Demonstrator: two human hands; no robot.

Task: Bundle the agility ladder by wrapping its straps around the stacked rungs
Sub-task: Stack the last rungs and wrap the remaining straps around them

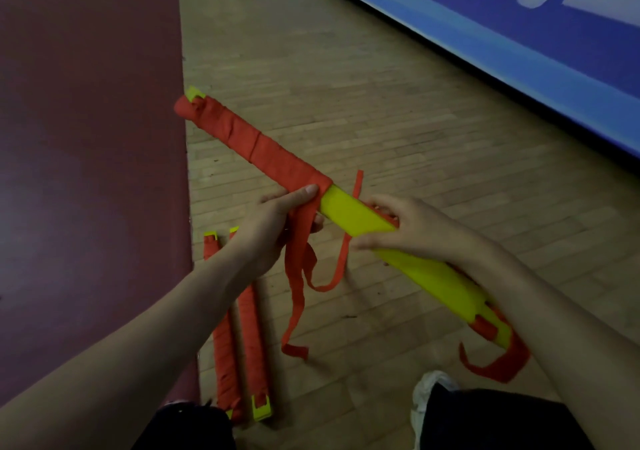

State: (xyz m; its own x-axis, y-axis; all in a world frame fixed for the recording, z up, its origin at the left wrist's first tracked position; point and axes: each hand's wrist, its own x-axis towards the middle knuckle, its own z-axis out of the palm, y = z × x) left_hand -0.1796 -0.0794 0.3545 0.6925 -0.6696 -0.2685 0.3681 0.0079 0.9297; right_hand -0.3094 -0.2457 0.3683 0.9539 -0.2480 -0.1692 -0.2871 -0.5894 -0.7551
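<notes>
Wooden gym floor (381, 103) here, with a dark red mat (86, 137) off to the outside of the left hand and a blue banner (519, 33) with white lettering running along well beyond the right hand.

Both hands are up off the floor holding the stacked rungs (353, 212), a yellow pile that runs diagonally between them. The left hand (266, 227) is clamped around the stack right where the wrapping ends, thumb lying flat on top and fingers curled underneath. From that thumb outward, the whole far half of the stack is covered in tight turns of orange-red strap (256, 141), with a bit of yellow poking out at the tip.

The right hand (412, 227) grips the bare yellow part just beside the left, fingers hooked over the far edge and thumb on the near side. One thin strand of strap comes up past its fingertips, can't tell if it's actually pinched.

Loose tails (298, 297) dangle from under the left palm down toward the floor. Behind the right wrist, at the near end of the stack, more strap loops out of the slots.

Below the left forearm, two wrapped bundles (252, 338) lie side by side on the floor, touching or nearly so. A white shoe (429, 394) shows under the right forearm.
</notes>
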